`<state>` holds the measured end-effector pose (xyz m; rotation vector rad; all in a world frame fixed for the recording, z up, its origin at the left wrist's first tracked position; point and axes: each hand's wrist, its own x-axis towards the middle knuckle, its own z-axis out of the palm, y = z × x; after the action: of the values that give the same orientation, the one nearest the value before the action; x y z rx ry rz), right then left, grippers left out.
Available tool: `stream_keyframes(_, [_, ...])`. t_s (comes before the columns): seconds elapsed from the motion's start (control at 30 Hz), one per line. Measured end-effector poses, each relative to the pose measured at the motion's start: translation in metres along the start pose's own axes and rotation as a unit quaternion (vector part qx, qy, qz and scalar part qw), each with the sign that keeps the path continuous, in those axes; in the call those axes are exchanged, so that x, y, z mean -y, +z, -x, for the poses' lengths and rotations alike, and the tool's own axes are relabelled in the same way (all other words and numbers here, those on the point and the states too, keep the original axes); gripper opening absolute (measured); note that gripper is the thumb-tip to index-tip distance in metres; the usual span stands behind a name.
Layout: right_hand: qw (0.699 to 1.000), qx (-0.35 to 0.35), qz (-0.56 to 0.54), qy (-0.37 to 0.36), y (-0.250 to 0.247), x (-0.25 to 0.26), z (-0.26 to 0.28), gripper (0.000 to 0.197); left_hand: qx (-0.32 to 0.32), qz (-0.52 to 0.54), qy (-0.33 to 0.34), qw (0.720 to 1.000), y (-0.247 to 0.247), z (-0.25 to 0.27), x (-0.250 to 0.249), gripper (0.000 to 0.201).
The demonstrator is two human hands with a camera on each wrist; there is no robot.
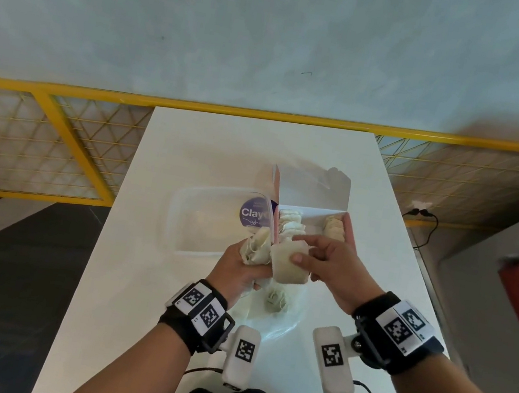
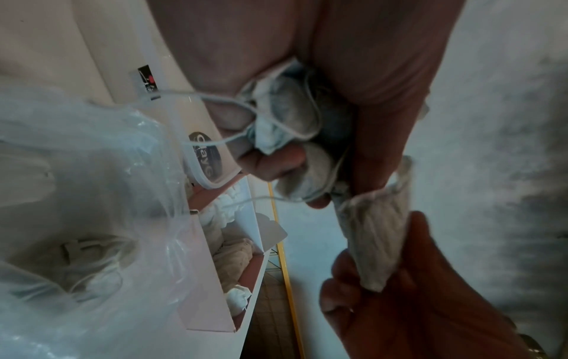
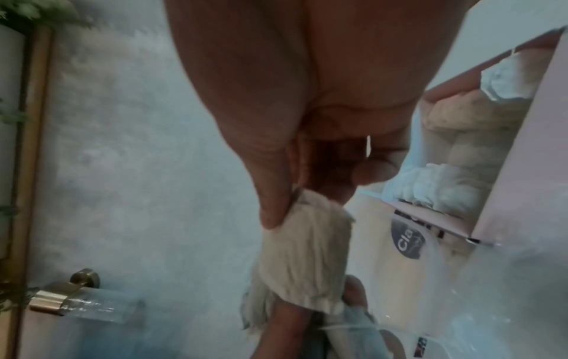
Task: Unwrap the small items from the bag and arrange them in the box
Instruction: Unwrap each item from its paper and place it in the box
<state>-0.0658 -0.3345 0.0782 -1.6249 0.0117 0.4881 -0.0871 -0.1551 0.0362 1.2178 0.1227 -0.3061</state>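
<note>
**Tea bags in hand over the worktop, box part-filled**

Head view. White worktop [image 1: 161,333]. Left hand [image 1: 241,270]: grip closed round a bunch of tea bags [image 1: 257,247], crumpled, strings trailing. Right hand [image 1: 330,263]: thumb and fingers pinch a single flat tea bag [image 1: 288,265], which touches the bunch, just in front of the pink box [image 1: 349,231]. Box: lid raised, two rows of tea bags inside. Clear plastic container [image 1: 200,217] with a purple label, touching the box's left side. Clear plastic bag [image 1: 279,321] under the hands, one tea bag inside.

Left wrist view. Fingers [image 2: 273,165] curled on the bunch; a string and paper tag [image 2: 147,82] hang loose. Plastic bag at left, box beside it.

Right wrist view. Thumb [image 3: 270,194] presses the flat tea bag's upper edge; picture blurred. Box and labelled container at right.
</note>
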Motion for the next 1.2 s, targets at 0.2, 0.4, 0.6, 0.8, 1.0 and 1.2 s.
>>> stream_keyframes(0.2, [0.999, 0.008, 0.014, 0.037, 0.003, -0.013, -0.008, 0.04, 0.01, -0.016, -0.013, 1.0, 0.001, 0.001, -0.001, 0.036])
stream_keyframes(0.4, [0.999, 0.002, -0.043, 0.019, 0.004, -0.008, -0.007, 0.053, 0.003, 0.02, -0.036, 0.999, -0.001, -0.001, -0.001, 0.038])
stream_keyframes(0.6, [0.988, -0.027, -0.143, -0.044, -0.019, 0.001, -0.007, 0.023, 0.0, 0.027, -0.082, 0.996, -0.007, -0.001, -0.004, 0.018])
stream_keyframes(0.8, [0.977, -0.024, -0.191, -0.095, -0.037, 0.022, 0.001, 0.04, 0.013, 0.034, -0.097, 0.995, -0.007, 0.0, -0.01, 0.011])
stream_keyframes(1.0, [0.957, -0.042, -0.256, -0.127, -0.044, 0.037, 0.002, 0.011, -0.04, -0.006, -0.057, 0.998, -0.012, 0.001, -0.007, 0.012])
stream_keyframes(1.2, [0.998, 0.057, -0.002, -0.035, -0.008, 0.016, -0.006, 0.036, -0.036, -0.214, 0.019, 0.976, -0.008, -0.005, -0.001, 0.018])
